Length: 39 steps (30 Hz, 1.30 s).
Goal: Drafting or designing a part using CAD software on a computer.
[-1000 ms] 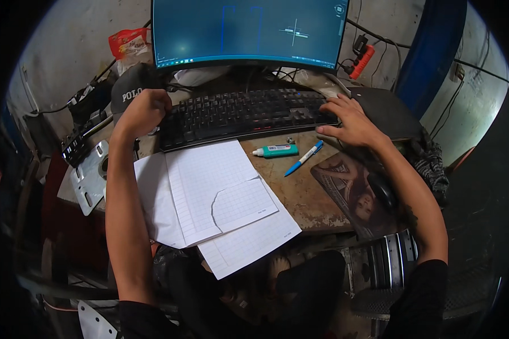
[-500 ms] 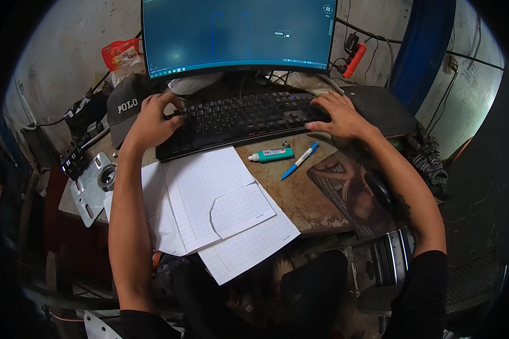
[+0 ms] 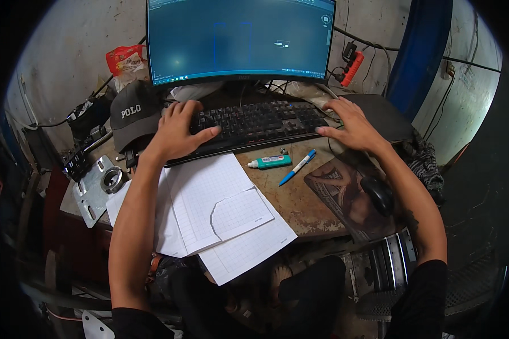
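Note:
A black keyboard lies below a curved monitor, whose dark blue screen shows thin blue lines. Over the keyboard's left end rests my left hand, its thumb stretched out across the keys and the other fingers spread; it holds nothing. My right hand is at the right end of the keys, thumb and fingers apart, with nothing in it. Just in front of the keyboard are a green correction-fluid pen and a blue and white pen.
Gridded paper sheets, one torn, overhang the table's front edge. A black mouse sits on a printed mat beside my right forearm. At left are a dark cap, a slotted metal plate and a metal ring.
My left hand has shifted right across the keys, its thumb now reaching further in. My right hand stays at the keyboard's right end. The whole view has tilted slightly.

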Each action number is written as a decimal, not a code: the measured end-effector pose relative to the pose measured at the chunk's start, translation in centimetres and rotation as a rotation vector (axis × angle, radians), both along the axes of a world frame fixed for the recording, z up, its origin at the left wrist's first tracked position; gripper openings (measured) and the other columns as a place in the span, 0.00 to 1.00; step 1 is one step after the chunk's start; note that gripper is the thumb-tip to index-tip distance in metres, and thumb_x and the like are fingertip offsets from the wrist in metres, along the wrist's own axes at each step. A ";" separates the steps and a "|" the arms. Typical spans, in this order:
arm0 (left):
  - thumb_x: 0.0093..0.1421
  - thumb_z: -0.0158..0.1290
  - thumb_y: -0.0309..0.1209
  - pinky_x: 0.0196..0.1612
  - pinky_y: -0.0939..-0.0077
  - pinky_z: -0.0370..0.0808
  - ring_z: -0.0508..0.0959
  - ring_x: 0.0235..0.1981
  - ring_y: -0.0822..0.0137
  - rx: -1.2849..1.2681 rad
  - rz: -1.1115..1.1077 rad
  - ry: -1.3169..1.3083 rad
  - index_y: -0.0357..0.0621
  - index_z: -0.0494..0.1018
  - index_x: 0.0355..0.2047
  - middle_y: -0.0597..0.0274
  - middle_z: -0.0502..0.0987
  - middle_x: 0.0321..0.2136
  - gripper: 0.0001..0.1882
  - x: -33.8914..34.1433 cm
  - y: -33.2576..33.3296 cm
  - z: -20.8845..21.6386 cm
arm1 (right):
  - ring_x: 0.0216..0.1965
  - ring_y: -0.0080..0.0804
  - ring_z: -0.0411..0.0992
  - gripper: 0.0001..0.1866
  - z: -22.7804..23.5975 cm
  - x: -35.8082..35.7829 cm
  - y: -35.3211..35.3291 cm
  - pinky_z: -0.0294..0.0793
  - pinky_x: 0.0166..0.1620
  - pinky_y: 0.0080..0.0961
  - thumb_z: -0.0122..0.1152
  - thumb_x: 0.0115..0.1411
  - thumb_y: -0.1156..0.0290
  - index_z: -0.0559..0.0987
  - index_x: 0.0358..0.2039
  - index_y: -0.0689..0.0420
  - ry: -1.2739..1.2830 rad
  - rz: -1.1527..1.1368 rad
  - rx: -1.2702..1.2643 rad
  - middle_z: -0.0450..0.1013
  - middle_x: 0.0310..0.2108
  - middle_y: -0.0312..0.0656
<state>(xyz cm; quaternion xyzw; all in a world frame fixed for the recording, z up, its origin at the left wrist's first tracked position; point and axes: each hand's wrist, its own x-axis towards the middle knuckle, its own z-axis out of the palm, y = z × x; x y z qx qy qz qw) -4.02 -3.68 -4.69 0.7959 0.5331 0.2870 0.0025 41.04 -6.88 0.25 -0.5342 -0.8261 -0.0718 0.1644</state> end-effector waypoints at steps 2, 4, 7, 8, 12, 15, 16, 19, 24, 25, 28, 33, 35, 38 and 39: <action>0.62 0.62 0.65 0.74 0.41 0.59 0.64 0.71 0.41 0.041 -0.005 0.020 0.48 0.70 0.65 0.44 0.71 0.64 0.43 0.4 0.1 -0.4 | 0.73 0.53 0.62 0.41 -0.5 0.8 -0.8 0.56 0.75 0.50 0.69 0.63 0.36 0.77 0.63 0.57 -0.039 -0.004 0.034 0.72 0.65 0.52; 0.63 0.60 0.67 0.75 0.41 0.58 0.63 0.72 0.43 0.139 0.006 0.062 0.49 0.69 0.66 0.46 0.72 0.64 0.43 0.5 0.3 -1.2 | 0.69 0.50 0.66 0.42 -0.9 1.5 -1.1 0.59 0.73 0.49 0.68 0.63 0.35 0.77 0.62 0.58 -0.077 -0.013 0.065 0.73 0.63 0.51; 0.63 0.60 0.67 0.75 0.42 0.58 0.63 0.72 0.43 0.075 -0.008 0.076 0.50 0.69 0.66 0.46 0.71 0.64 0.43 0.9 0.1 -0.8 | 0.76 0.59 0.57 0.40 -1.1 2.2 -1.1 0.53 0.77 0.52 0.68 0.64 0.36 0.76 0.64 0.55 -0.126 -0.087 -0.038 0.70 0.67 0.52; 0.63 0.60 0.67 0.75 0.42 0.58 0.63 0.72 0.43 0.080 -0.010 0.079 0.50 0.69 0.66 0.46 0.71 0.64 0.43 1.0 0.0 -0.7 | 0.77 0.60 0.56 0.41 -1.4 2.2 -0.7 0.50 0.78 0.55 0.67 0.65 0.35 0.76 0.65 0.54 -0.148 -0.100 -0.052 0.70 0.69 0.53; 0.64 0.59 0.67 0.74 0.43 0.59 0.64 0.72 0.43 0.054 -0.015 0.063 0.50 0.70 0.66 0.47 0.72 0.65 0.42 0.6 0.1 -0.6 | 0.79 0.62 0.53 0.45 -2.3 2.0 0.0 0.43 0.79 0.63 0.65 0.64 0.32 0.73 0.70 0.52 -0.142 -0.135 -0.032 0.67 0.72 0.54; 0.65 0.58 0.67 0.73 0.45 0.60 0.65 0.71 0.44 0.045 -0.021 0.021 0.49 0.71 0.65 0.47 0.73 0.64 0.41 0.3 0.3 -0.5 | 0.78 0.58 0.55 0.49 -2.1 1.6 0.0 0.40 0.78 0.68 0.64 0.63 0.29 0.71 0.70 0.55 -0.230 -0.196 -0.192 0.68 0.71 0.53; 0.65 0.58 0.67 0.73 0.45 0.61 0.66 0.70 0.44 0.055 -0.018 0.011 0.48 0.71 0.64 0.47 0.74 0.63 0.41 0.2 0.4 -0.3 | 0.78 0.58 0.55 0.49 -1.7 1.6 -0.2 0.40 0.78 0.68 0.64 0.63 0.29 0.71 0.70 0.55 -0.230 -0.194 -0.190 0.68 0.71 0.53; 0.66 0.58 0.66 0.72 0.46 0.61 0.67 0.69 0.44 0.093 -0.007 -0.015 0.47 0.72 0.63 0.47 0.75 0.61 0.40 -0.3 0.4 0.0 | 0.76 0.53 0.60 0.45 0.0 1.3 -2.0 0.43 0.78 0.62 0.66 0.64 0.33 0.72 0.69 0.54 -0.040 -0.220 0.059 0.70 0.69 0.52; 0.68 0.60 0.60 0.66 0.52 0.71 0.73 0.65 0.45 0.151 0.040 -0.012 0.47 0.73 0.61 0.45 0.77 0.60 0.34 -0.7 0.4 0.0 | 0.63 0.46 0.75 0.29 0.2 2.4 -9.9 0.69 0.68 0.38 0.72 0.67 0.57 0.77 0.61 0.60 0.255 -0.088 0.033 0.78 0.60 0.49; 0.68 0.61 0.57 0.62 0.53 0.74 0.77 0.61 0.45 0.129 0.088 -0.043 0.46 0.74 0.59 0.45 0.80 0.57 0.32 -0.8 0.0 0.3 | 0.60 0.46 0.77 0.27 -0.3 2.8 -11.6 0.72 0.65 0.37 0.73 0.66 0.57 0.79 0.58 0.61 0.333 -0.104 -0.029 0.79 0.57 0.50; 0.68 0.62 0.52 0.53 0.54 0.80 0.84 0.49 0.45 0.095 0.190 -0.080 0.45 0.77 0.55 0.46 0.86 0.46 0.26 -0.9 0.1 0.7 | 0.56 0.40 0.79 0.23 -1.8 2.8 -16.5 0.76 0.61 0.34 0.75 0.64 0.63 0.82 0.54 0.62 0.484 -0.171 -0.167 0.80 0.54 0.48; 0.67 0.63 0.48 0.46 0.53 0.82 0.88 0.40 0.45 0.120 0.224 -0.164 0.44 0.80 0.49 0.49 0.89 0.36 0.21 -0.3 0.2 0.8 | 0.65 0.49 0.75 0.25 -5.8 3.7 -19.3 0.71 0.67 0.37 0.76 0.59 0.68 0.82 0.56 0.60 0.518 -0.114 0.000 0.76 0.64 0.53; 0.67 0.63 0.47 0.47 0.54 0.82 0.88 0.41 0.45 0.121 0.246 -0.147 0.44 0.80 0.49 0.49 0.89 0.37 0.21 -0.4 0.3 0.8 | 0.65 0.51 0.75 0.24 -6.3 3.3 -19.4 0.71 0.68 0.38 0.75 0.58 0.71 0.82 0.55 0.60 0.497 -0.123 0.083 0.75 0.65 0.52; 0.68 0.63 0.46 0.47 0.54 0.82 0.88 0.42 0.45 0.092 0.246 -0.170 0.43 0.81 0.48 0.49 0.89 0.39 0.20 -0.2 0.0 1.0 | 0.64 0.51 0.76 0.23 -7.2 3.3 -19.3 0.73 0.66 0.38 0.74 0.57 0.74 0.83 0.54 0.59 0.477 -0.148 0.149 0.75 0.64 0.51; 0.68 0.63 0.46 0.47 0.54 0.82 0.88 0.42 0.45 0.093 0.249 -0.165 0.43 0.81 0.48 0.49 0.89 0.39 0.20 -0.2 0.0 1.0 | 0.63 0.51 0.77 0.22 -7.4 3.3 -19.2 0.75 0.65 0.38 0.74 0.56 0.74 0.84 0.53 0.60 0.467 -0.164 0.170 0.76 0.64 0.51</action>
